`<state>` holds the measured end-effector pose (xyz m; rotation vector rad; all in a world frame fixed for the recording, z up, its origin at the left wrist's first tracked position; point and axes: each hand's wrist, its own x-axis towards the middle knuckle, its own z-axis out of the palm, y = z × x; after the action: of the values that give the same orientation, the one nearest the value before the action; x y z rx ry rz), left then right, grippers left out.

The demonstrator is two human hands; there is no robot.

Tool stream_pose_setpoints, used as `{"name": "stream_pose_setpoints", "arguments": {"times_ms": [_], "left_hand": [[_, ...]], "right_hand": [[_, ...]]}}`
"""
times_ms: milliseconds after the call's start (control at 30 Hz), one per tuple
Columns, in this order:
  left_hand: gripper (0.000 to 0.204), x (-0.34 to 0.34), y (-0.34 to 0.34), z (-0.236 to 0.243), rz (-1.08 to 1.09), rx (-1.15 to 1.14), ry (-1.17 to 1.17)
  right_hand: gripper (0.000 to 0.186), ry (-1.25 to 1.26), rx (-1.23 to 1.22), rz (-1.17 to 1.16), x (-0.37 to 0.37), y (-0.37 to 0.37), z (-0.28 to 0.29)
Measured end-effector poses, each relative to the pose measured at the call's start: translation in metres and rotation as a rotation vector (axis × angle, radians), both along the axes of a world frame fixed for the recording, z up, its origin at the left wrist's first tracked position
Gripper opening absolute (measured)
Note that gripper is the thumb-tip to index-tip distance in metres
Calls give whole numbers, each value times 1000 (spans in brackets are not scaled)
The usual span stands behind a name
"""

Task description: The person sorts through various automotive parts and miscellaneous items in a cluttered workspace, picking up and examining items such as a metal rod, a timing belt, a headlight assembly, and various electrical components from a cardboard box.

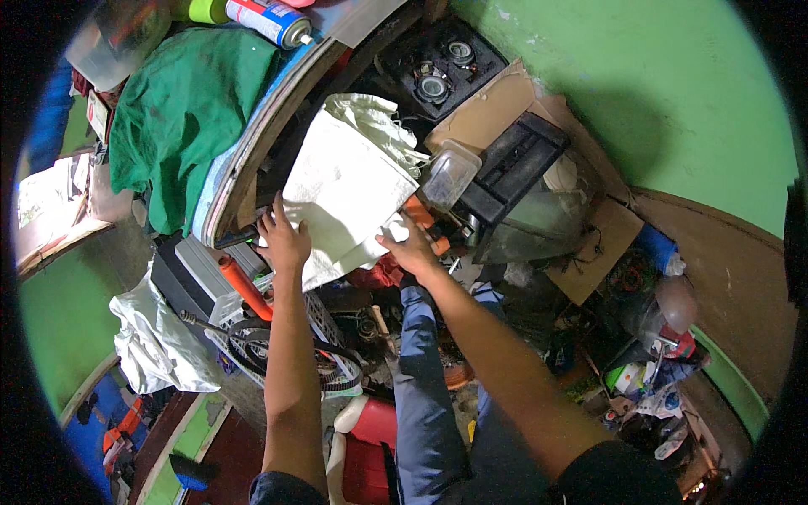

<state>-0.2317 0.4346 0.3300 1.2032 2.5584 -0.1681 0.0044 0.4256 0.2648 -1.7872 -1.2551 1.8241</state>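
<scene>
A white woven sack [349,181] lies folded in front of me, with a frayed edge at its far end. My left hand [284,242] is at the sack's near left edge, fingers spread and the thumb against the fabric. At the near right corner, my right hand [412,250] closes its fingers on a fold of the sack. Some fingertips of that hand are hidden by the fabric. Just beyond my right hand sits a clear plastic container [452,174]. A red cloth [379,273] shows beneath the sack's near edge.
A cluttered table with a green cloth [198,118] and a spray can [273,21] stands at the far left. To the right are a black toolbox tray [513,168] and cardboard [593,252]. An orange tube [244,286] and white crate [324,328] lie near my left forearm.
</scene>
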Motion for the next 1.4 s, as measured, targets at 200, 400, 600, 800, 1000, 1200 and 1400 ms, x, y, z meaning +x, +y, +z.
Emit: {"name": "stream_pose_setpoints", "arguments": {"times_ms": [200, 400, 600, 800, 1000, 1200, 1400], "left_hand": [[72, 74, -20, 7, -209, 385, -27], [67, 222, -41, -5, -361, 347, -404], [71, 328, -27, -102, 103, 405, -928], [54, 356, 17, -182, 1223, 245, -1773], [45, 362, 16, -152, 1117, 428, -1552], [35, 314, -40, -97, 1148, 371, -1550], [44, 292, -106, -36, 1039, 106, -1591]], "right_hand": [[38, -39, 36, -233, 79, -10, 15], [30, -356, 356, -226, 201, 6, -11], [55, -709, 507, 111, 264, 79, -42], [74, -701, 296, 336, 279, 96, -84], [60, -517, 332, 284, 286, 83, -58], [61, -351, 263, -136, 319, 77, -64], [88, -468, 69, -542, 381, 63, -83]]}}
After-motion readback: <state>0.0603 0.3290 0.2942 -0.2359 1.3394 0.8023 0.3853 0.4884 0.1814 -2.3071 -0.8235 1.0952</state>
